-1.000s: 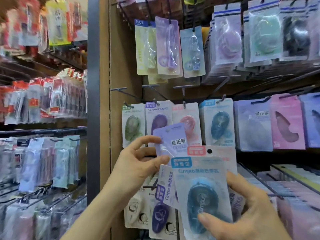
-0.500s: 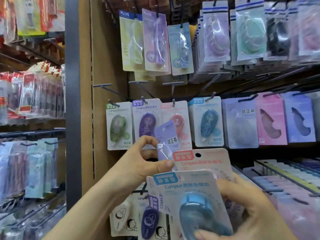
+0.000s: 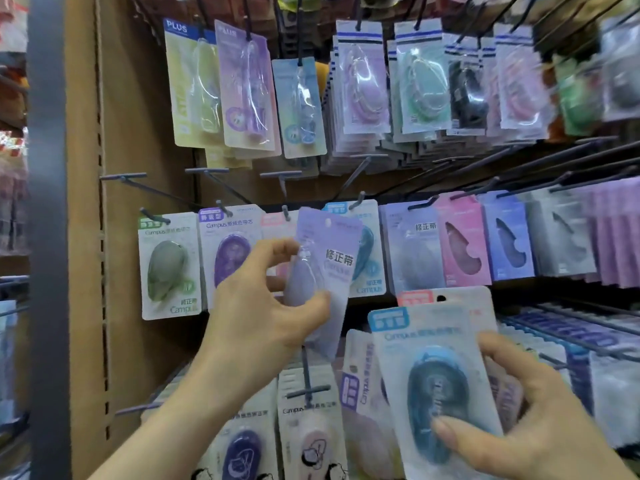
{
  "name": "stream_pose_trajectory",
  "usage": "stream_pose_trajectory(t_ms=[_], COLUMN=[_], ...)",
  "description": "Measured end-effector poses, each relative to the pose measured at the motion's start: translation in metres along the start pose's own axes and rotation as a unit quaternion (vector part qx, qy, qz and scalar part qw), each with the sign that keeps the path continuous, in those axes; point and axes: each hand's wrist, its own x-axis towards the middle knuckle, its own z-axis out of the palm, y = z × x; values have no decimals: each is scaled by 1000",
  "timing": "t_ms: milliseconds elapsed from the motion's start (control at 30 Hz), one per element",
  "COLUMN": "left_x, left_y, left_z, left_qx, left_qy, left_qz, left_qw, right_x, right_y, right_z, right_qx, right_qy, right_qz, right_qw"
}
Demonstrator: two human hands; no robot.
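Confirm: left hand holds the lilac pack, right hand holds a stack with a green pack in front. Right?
One thing is off: the head view shows the front pack of the stack in the right hand is blue, not green. The left hand does hold the lilac pack.

brown pegboard wall with metal hooks, grey upright post.

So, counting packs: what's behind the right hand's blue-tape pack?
Behind the blue-tape pack, a red-labelled pack shows its top, a purple-labelled pack its left side; the rest is covered.
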Motion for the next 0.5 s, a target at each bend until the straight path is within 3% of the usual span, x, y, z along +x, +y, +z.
stream_pose_trajectory(t_ms=[33,100,300,500], left_x=[-1,-2,17,31], left_y=[7,20,59,77], left_z=[8,27,93,138], left_qx=[24,59,179,341], left_qy=[3,5,13,8], left_qz=[14,43,118,100], left_qw=[1000,997,977,935], right_x=[-8,-11,-11,0], right_y=[11,31,55,50], right_z=[-13,-45,-101,-136], right_qx=[51,34,129,131], right_qy=[26,81,85,54], right_qz=[15,3,30,30], right_qw=[998,996,988,989])
